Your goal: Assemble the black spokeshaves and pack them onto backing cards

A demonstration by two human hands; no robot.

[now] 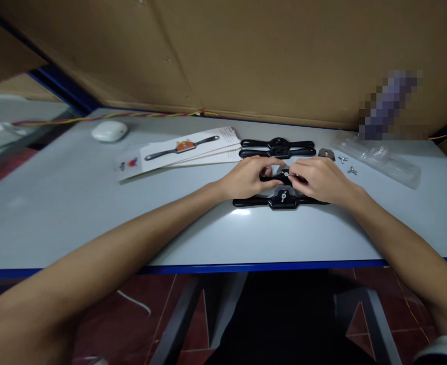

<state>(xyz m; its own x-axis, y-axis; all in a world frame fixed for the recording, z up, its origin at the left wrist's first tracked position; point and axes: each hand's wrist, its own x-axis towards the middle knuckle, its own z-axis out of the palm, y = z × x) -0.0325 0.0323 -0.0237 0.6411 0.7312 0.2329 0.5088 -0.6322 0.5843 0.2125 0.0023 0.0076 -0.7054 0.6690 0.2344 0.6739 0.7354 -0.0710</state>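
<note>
Head view, looking down over a pale grey table (94,218) with a blue front edge.

Your left hand (246,177) is curling around the left end of a black two-handled tool (280,177) lying at the middle of the table; the fingers are closed on it. Your right hand (322,180) is covering the tool's right side, with its fingertips (294,177) pinching narrowly at a small shiny part at the tool's middle. What that part is, you cannot tell; it is too small.

A second black tool (280,199) with a wing nut on top is lying just in front of your hands, touching or nearly touching them. Two more black tools (277,148) are lying side by side just behind your hands.

A small metal plate (326,153) and two loose wing nuts (347,165) are sitting to the right, beside a clear plastic bag (383,159). Printed sheets (185,148) showing the tool are lying to the left, and a white mouse (109,131) is sitting further left. Brown cardboard (246,50) is standing behind the table.
</note>
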